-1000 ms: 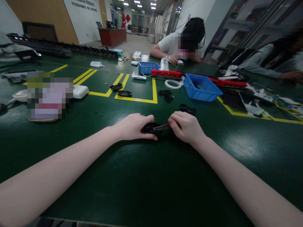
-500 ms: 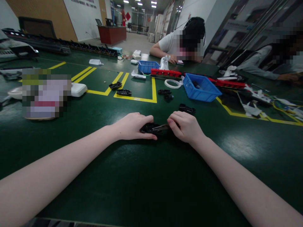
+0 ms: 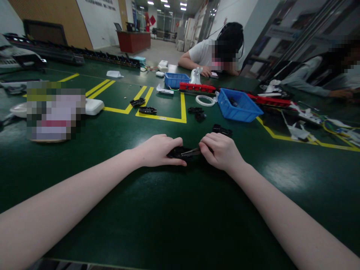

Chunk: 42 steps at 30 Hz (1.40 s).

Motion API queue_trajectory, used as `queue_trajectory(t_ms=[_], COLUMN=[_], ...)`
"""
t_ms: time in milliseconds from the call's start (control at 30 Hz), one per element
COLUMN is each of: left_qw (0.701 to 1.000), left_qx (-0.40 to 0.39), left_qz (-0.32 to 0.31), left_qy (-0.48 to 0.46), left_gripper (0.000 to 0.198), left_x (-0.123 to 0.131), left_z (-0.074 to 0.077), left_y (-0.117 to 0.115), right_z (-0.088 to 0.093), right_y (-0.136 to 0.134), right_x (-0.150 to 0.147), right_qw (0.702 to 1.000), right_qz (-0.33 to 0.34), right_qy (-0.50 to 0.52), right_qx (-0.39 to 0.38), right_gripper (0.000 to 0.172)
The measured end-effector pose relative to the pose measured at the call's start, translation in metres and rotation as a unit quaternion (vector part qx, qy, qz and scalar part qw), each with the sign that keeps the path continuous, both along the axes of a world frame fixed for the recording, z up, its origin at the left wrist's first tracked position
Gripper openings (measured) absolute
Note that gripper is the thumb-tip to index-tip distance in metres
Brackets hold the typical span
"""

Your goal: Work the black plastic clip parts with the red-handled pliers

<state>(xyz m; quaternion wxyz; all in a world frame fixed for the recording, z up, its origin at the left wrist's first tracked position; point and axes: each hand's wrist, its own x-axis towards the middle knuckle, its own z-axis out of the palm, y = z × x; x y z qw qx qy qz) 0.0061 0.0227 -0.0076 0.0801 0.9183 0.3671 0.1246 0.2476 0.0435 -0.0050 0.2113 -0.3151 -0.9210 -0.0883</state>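
My left hand [image 3: 161, 150] is closed around one end of a black plastic part [image 3: 177, 152], thumb on the near side and fingers on the far side. In my right hand [image 3: 221, 150] is a pair of metal tweezers [image 3: 191, 152], pinched between thumb and fingers. The tweezers' tips point left and reach onto the black part; what exactly they touch is too small to tell. Just beyond my right hand lies another black part [image 3: 222, 129]. Farther off, several similar dark pieces [image 3: 147, 110] rest on the green table [image 3: 174, 217].
A blue bin [image 3: 239, 107] holding dark pieces stands at the right, with a white tape ring [image 3: 205, 100] beside it. Behind are a smaller blue bin [image 3: 176, 80] and a red strip [image 3: 197, 87]. A person [image 3: 222, 48] sits across the table. Cables and white scraps lie far right.
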Motion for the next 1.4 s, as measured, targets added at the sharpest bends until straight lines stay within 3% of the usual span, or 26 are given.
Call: queue_trajectory(t_ms=[400,1267,1400], left_qw=[0.999,0.999,0.999], left_qx=[0.035,0.027,0.043], left_qz=[-0.005,-0.020,-0.022], left_qy=[0.030,-0.005,-0.022], left_gripper=[0.046,0.042,0.049], left_x=[0.0017,-0.0027,-0.0039], left_z=[0.0004,-0.0019,0.0049], left_y=[-0.0023,-0.0023,-0.0028], right_z=[-0.0014,-0.0042,-0.0052], right_y=[0.0026,0.0021,0.0051], right_x=[0.0020,0.0054,0.0083], right_qw=[0.999,0.999,0.997], right_qz=[0.023,-0.040,-0.074], right_qy=[-0.029,0.019,0.017], right_qx=[0.005,-0.025,-0.015], right_gripper=[0.027,0.028,0.031])
